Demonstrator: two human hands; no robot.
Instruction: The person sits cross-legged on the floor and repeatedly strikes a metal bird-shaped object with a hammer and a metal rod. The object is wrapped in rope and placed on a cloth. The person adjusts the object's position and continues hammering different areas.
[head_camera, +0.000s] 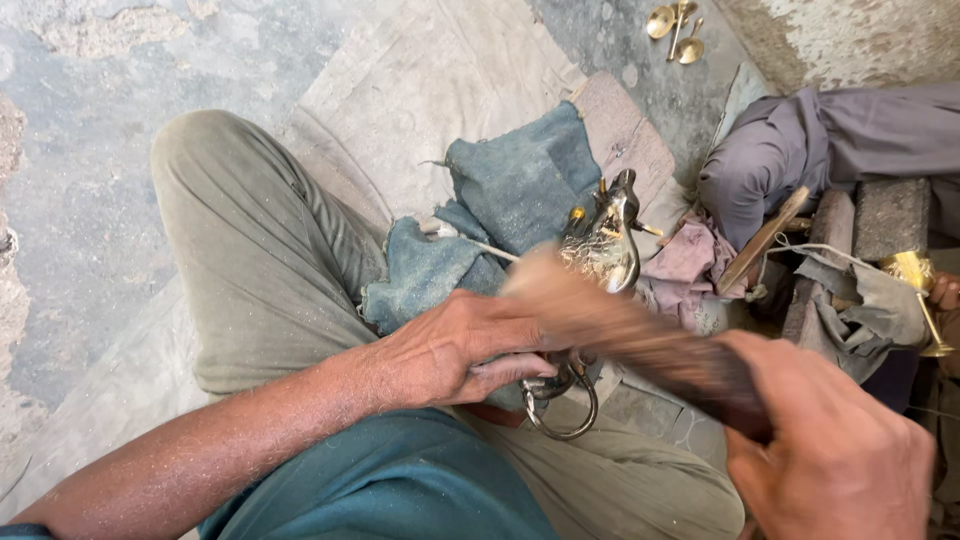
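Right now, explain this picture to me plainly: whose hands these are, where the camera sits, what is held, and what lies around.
There is no machine here, only a person seated on the floor. The single camera sits on that person's head and looks down over their lap. Their left hand presses on a shiny metal piece with ring-shaped handles, which rests on blue-grey cloths. Their right hand grips a dark wooden tool, blurred by motion, laid across the metal piece. At the top lie small brass cups. At the right edge a brass goblet stands by another person's hand.
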